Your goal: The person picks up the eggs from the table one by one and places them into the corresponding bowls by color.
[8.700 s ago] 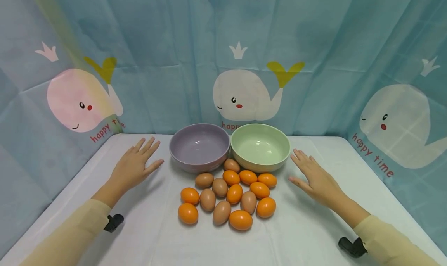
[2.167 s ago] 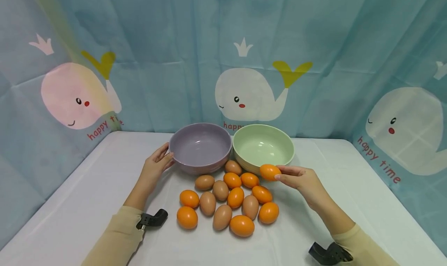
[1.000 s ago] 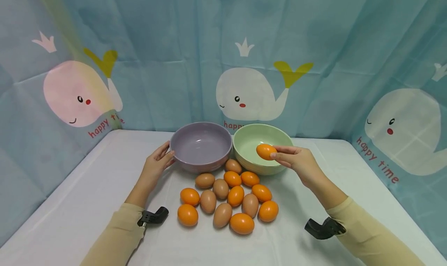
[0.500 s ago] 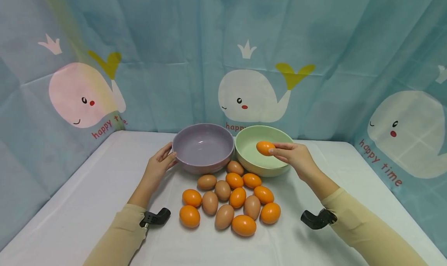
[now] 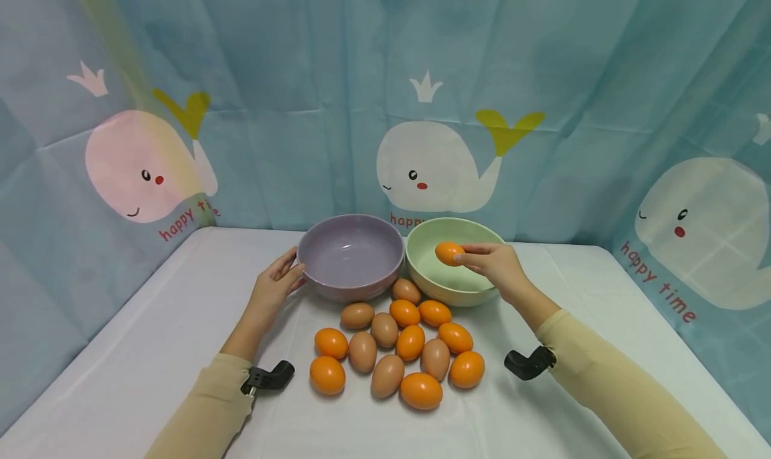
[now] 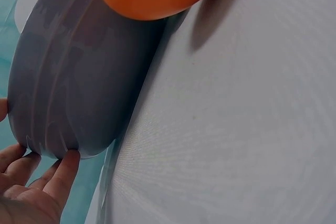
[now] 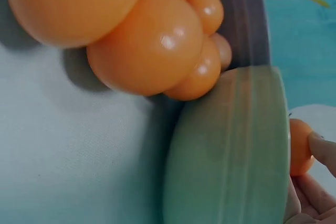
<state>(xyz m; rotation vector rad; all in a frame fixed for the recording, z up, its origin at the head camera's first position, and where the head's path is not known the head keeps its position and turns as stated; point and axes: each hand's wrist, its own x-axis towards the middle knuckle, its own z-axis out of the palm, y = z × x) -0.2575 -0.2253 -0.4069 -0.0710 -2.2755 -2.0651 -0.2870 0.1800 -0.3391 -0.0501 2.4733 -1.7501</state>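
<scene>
My right hand (image 5: 496, 266) pinches an orange egg (image 5: 448, 253) by its right end, above the inside of the green bowl (image 5: 452, 290). In the right wrist view the egg (image 7: 300, 148) shows just past the rim of the green bowl (image 7: 231, 150), between thumb and fingers. My left hand (image 5: 268, 295) touches the left side of the purple bowl (image 5: 349, 255). Its fingertips rest spread along the outer wall of this bowl (image 6: 68, 87) in the left wrist view. No egg shows inside the purple bowl; part of the green bowl's inside is hidden by my right hand and the egg.
Several orange eggs (image 5: 421, 391) and several brown eggs (image 5: 387, 376) lie grouped on the white table (image 5: 361, 435) in front of the two bowls, which stand side by side. A blue curtain with printed whales (image 5: 421, 164) hangs behind and at both sides.
Since the earliest frame, my left hand has come to the purple bowl and my right hand has picked up an orange egg. Over the last second this egg has moved slightly left and back above the green bowl.
</scene>
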